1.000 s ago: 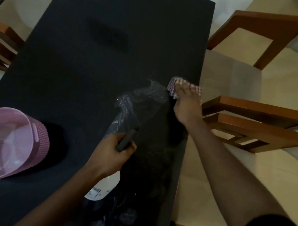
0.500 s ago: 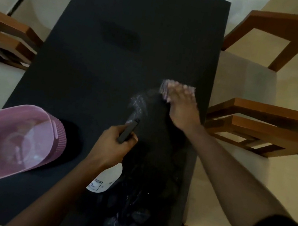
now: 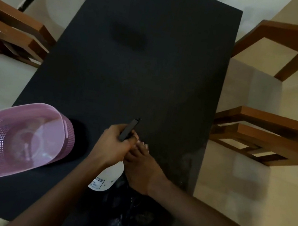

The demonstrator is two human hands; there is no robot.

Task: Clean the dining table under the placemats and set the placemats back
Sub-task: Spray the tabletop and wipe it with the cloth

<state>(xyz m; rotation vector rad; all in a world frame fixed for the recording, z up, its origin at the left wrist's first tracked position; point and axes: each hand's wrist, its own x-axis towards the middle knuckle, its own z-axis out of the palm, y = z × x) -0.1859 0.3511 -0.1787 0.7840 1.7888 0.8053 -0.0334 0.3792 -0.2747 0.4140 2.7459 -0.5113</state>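
Your right hand point(image 3: 141, 170) now back from the right edge of the surface point(image 3: 152, 64), touching your left hand point(image 3: 114, 144), pink basket point(image 3: 18, 141) at left, left grip clamped on the spray bottle point(image 3: 106, 178), right grip flat and uncurled on the damp near end, wooden chairs point(image 3: 269, 136) at right.

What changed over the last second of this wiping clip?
The right hand wiped back from the right edge of the table toward the person, ending against the left hand. Left hand grips the spray bottle as before; the pink basket stayed put.
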